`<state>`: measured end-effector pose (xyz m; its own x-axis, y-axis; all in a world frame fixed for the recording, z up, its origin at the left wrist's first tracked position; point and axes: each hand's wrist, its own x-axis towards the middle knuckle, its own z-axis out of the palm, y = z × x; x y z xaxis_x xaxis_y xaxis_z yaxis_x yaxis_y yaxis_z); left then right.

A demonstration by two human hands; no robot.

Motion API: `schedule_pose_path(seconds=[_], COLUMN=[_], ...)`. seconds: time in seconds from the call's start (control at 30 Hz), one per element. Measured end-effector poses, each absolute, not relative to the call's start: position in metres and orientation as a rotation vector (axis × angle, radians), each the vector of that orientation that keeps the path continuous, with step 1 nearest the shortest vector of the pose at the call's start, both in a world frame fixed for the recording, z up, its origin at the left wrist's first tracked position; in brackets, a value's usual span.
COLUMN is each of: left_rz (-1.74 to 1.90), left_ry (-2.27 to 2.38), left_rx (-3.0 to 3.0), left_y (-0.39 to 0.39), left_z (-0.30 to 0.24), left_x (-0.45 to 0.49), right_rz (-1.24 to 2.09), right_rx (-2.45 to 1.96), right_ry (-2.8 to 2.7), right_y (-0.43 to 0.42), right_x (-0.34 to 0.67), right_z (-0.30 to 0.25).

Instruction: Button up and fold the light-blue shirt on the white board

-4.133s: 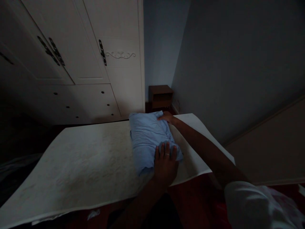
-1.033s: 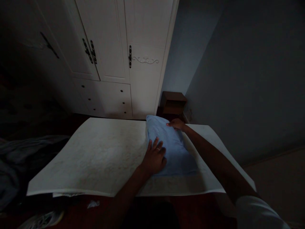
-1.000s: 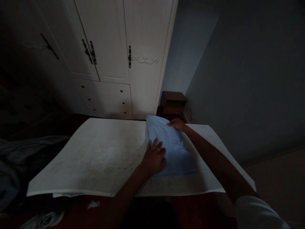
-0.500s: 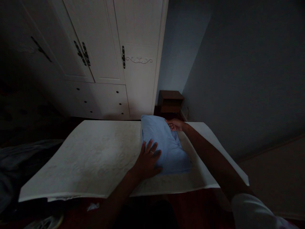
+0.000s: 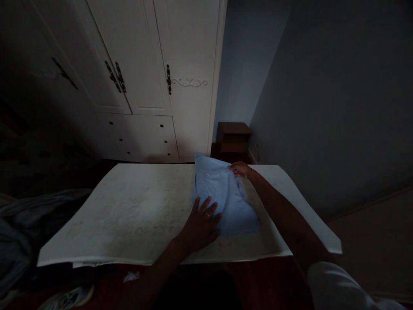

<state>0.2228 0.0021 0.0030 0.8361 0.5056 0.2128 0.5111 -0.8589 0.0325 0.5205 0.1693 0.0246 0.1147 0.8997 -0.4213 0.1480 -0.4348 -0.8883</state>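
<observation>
A folded light-blue cloth (image 5: 213, 178) lies across the white padded board (image 5: 138, 206), right of its middle, and creases run over its top layer. Spread flat, my left hand (image 5: 201, 221) rests on the cloth's near left part, a ring on one finger. At the far right edge, my right hand (image 5: 240, 169) has its fingers closed on the fabric. Whether the cloth is a garment, I cannot tell in this dim light.
A white wardrobe (image 5: 190, 120) with dark handles stands behind the board. A small brown cabinet (image 5: 234, 128) sits in the corner by the grey wall (image 5: 335, 94). Dark fabric (image 5: 19, 241) is heaped at the left. On the floor, a wheel-like object (image 5: 69, 297) shows.
The cloth's top layer has shifted at the far end, with more creases showing near my right hand. My left hand has slid slightly nearer to me. The view has turned a little left.
</observation>
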Motion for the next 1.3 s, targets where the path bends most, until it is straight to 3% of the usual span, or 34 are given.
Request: schedule_pose_path(seconds=[0.27, 0.5, 0.63, 1.0, 1.3], left_rz=[-0.251, -0.565, -0.429, -0.359, -0.289], left_ry=[-0.873, -1.112, -1.280, -1.232, -1.058], left_rx=[-3.157, -3.009, -2.907, -2.889, -2.887], left_y=[0.010, 0.056, 0.093, 0.112, 0.104], left_z=[0.019, 0.047, 0.040, 0.004, 0.014], left_x=[0.221, 0.237, 0.260, 0.267, 0.274], right_rz=[1.469, 1.588, 1.564, 1.395, 1.486], right_rx=[-1.820, -1.929, -1.909, -1.756, -1.571], right_ry=[-1.069, -1.409, -1.548, -1.102, -0.890], right_y=[0.155, 0.134, 0.114, 0.057, 0.122], right_x=[0.524, 0.524, 0.525, 0.529, 0.515], right_z=[0.038, 0.049, 0.054, 0.021, 0.035])
